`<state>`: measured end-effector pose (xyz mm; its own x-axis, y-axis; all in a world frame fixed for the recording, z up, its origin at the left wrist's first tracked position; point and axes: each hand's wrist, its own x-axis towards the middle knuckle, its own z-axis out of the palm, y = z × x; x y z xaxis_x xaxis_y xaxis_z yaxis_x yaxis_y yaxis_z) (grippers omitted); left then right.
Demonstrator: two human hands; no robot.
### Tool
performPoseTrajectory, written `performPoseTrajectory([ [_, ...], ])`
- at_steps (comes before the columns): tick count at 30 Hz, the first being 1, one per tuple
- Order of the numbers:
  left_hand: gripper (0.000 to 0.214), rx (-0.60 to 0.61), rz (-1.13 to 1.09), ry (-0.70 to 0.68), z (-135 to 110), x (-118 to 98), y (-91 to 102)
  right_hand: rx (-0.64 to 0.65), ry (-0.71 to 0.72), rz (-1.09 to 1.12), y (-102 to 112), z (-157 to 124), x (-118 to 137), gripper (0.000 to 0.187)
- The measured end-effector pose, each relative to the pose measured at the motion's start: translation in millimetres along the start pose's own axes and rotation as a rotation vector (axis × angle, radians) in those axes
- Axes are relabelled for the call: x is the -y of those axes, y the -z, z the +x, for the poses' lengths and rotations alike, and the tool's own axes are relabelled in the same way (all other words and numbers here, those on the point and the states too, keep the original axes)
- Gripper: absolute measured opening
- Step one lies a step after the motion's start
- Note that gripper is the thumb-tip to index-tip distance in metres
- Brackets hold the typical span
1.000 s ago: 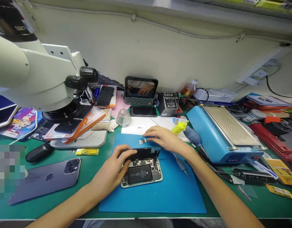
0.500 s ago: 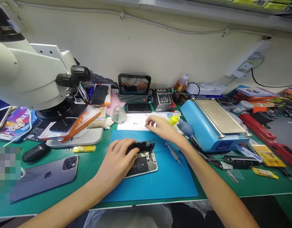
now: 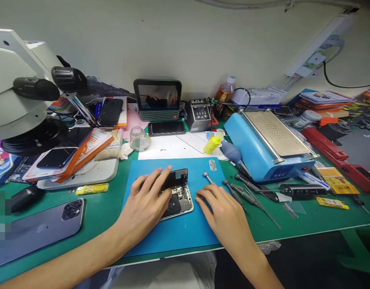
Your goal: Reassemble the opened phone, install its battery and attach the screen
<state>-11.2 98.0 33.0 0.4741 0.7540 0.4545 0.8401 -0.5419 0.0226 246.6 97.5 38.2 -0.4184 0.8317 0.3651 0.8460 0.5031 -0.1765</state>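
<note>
An opened phone [image 3: 181, 204] lies on the blue mat [image 3: 172, 241], its battery and inner boards showing. My left hand [image 3: 148, 196] lies over its left part, thumb and fingers closed round the raised screen [image 3: 180, 176], which stands tilted above the body. Just right of the phone, my right hand [image 3: 225, 212] rests low over the mat with its fingertips pinched together. A tiny dark bit may be between them, too small to name. A screwdriver [image 3: 207, 178] lies partly hidden behind that hand.
Small dark parts [image 3: 163, 149] lie on a white paper [image 3: 151, 154] behind the mat. Tweezers and screwdrivers [image 3: 247, 196] lie to the right, before a blue heating plate machine [image 3: 251, 148]. A purple phone [image 3: 43, 228] lies left, below a microscope [image 3: 22, 100]. A glass jar [image 3: 139, 139] stands behind.
My right hand has come back from the white paper to the phone's right side. My left hand still holds the screen raised. The view has shifted.
</note>
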Motion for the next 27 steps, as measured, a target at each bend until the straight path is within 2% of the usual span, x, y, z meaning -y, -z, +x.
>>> performPoseTrajectory([
  [6,0.010,-0.015,0.006,-0.005,-0.7,-1.6,-0.9,0.059,-0.026,0.101,15.8,-7.4,-14.6,0.026],
  [10,0.009,-0.014,0.003,-0.009,-2.1,-2.1,-1.1,0.122,-0.042,0.124,21.2,1.0,-20.1,0.034],
  [13,0.009,-0.023,0.015,-0.017,-3.5,-2.5,-1.4,0.231,0.059,0.152,25.6,14.1,-25.9,0.040],
  [16,0.011,-0.030,0.013,-0.012,-4.1,-2.4,-2.2,0.302,0.157,0.176,30.0,26.2,-34.9,0.034],
  [19,0.012,-0.035,0.005,-0.006,-4.3,-1.8,-2.8,0.302,0.179,0.215,34.9,33.2,-42.5,0.022],
  [21,0.012,-0.028,0.002,-0.002,-4.5,-1.3,-2.8,0.273,0.166,0.256,38.0,36.0,-42.7,0.021],
  [27,0.012,-0.017,-0.017,0.004,-5.4,0.1,-2.7,0.160,0.055,0.337,30.7,47.7,-13.8,0.022],
])
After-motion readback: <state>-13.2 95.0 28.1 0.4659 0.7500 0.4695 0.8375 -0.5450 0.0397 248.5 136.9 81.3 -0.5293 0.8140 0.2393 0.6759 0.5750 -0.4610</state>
